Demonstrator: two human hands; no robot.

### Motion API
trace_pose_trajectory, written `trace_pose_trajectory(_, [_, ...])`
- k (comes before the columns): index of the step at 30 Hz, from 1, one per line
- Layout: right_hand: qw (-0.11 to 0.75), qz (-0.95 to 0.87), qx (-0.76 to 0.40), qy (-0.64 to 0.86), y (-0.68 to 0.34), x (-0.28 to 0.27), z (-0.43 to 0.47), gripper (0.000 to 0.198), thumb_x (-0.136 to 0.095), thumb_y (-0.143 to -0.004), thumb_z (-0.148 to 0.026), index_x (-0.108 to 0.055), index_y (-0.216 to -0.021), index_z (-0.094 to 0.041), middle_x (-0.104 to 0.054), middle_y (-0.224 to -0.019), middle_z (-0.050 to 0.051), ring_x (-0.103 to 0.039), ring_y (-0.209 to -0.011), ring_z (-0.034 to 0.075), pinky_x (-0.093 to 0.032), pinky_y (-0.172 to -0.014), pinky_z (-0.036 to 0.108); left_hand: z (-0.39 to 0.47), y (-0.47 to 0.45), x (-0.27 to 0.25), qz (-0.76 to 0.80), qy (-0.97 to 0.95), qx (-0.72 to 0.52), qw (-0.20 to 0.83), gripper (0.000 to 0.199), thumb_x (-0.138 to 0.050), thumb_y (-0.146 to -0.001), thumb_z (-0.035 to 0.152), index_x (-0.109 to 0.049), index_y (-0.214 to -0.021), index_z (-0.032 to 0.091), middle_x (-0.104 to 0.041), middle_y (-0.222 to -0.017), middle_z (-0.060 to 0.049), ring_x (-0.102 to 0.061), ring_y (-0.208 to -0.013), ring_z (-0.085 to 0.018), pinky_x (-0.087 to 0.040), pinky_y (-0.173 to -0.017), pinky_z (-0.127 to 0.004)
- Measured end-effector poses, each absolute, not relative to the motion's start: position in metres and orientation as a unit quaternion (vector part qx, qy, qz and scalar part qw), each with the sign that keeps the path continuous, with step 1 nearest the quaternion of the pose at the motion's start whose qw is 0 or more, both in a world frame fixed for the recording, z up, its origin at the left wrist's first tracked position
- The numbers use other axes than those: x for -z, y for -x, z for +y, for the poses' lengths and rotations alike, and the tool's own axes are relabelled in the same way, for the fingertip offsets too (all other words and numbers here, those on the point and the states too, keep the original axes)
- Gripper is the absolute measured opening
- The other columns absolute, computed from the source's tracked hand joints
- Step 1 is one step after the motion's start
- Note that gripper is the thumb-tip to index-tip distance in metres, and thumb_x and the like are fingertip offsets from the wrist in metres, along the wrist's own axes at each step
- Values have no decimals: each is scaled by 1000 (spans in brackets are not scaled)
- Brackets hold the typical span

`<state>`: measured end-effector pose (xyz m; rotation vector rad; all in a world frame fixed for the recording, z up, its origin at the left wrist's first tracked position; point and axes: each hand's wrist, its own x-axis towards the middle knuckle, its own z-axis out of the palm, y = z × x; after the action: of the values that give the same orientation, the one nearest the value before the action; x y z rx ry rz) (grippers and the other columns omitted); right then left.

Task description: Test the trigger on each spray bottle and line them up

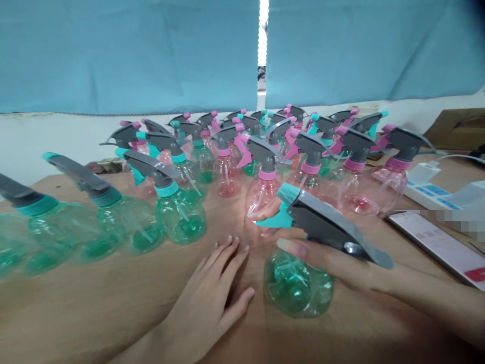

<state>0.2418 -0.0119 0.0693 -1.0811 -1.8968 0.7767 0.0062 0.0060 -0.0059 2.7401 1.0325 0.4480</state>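
Note:
A green spray bottle (pixel 299 288) with a grey and turquoise trigger head is in my right hand (pixel 322 258). My fingers wrap around its neck below the head, and the bottle leans slightly. To its left, my left hand (pixel 220 288) lies on the table with the fingers stretched out, holding nothing. Beyond that hand stands another green spray bottle (pixel 182 217), apart from the fingertips. A pink spray bottle (pixel 261 194) stands just behind the one I hold, partly covered by my right fingers.
Several more pink and green spray bottles (pixel 227 177) crowd the back of the wooden table (pixel 125 303), with a green row at left. On the right lie a phone (pixel 435 242) and a power strip (pixel 432 192). Behind them is a cardboard box (pixel 454 129); blue curtains (pixel 132 55) hang at the back.

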Motion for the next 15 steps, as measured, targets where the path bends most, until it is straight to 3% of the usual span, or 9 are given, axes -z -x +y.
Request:
trace_pose_trajectory(4, [443,-745,-275,416,-239,-70,-11,14,-57,-85,-32,-69,-91,-28,-66,-62,-3,-61,-52,13,-53,-49,25,7,-6,7,348,-924,-138,83,52,-51,-94,37,-38,-142,20,-45,-144,-11,-40,-132,-31,-32,-107,-51])
trace_pose_trajectory(10, [416,-756,-256,436,-241,-69,-11,16,-56,-86,-38,-67,-85,-27,-72,-76,0,-66,-62,16,-56,-56,28,7,-7,6,349,-925,-128,78,53,-50,-94,38,-38,-142,19,-43,-145,-12,-37,-133,-31,-33,-107,-50])
trace_pose_trajectory(15, [416,-747,-268,444,-240,-75,-13,14,-55,-84,-35,-67,-87,-27,-70,-74,0,-63,-58,16,-54,-52,28,6,-8,3,352,-925,-118,75,51,-50,-95,37,-38,-141,19,-43,-145,-12,-37,-134,-31,-34,-106,-50])
